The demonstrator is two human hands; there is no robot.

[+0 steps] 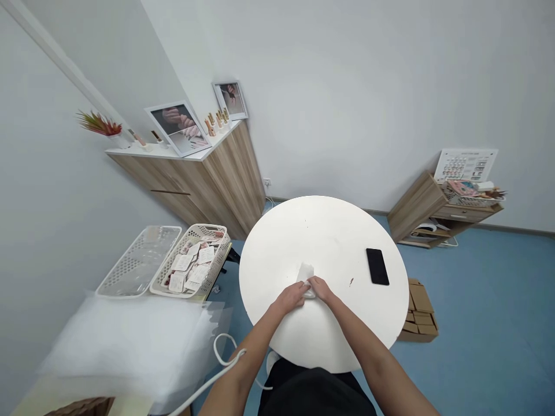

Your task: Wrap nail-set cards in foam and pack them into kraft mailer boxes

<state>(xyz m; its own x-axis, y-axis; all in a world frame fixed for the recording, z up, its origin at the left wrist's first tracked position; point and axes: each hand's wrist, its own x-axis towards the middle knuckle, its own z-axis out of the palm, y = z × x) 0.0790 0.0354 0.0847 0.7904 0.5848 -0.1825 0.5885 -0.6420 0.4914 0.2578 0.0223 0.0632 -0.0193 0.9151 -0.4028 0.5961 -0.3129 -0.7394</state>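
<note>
Left hand [291, 299] and right hand [321, 287] meet on the desk [329, 231], fingers pinched on a white wad [306, 271]. It looks soft and light, so the bunched near end seems the best hold.

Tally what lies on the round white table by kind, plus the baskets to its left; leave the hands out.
White cloth, touched by left hand and right hand: 1
Black phone: 1
Small dark speck, too small to identify: 1
Baskets, cream basket with cards and clear basket: 2
Total: 5
</note>
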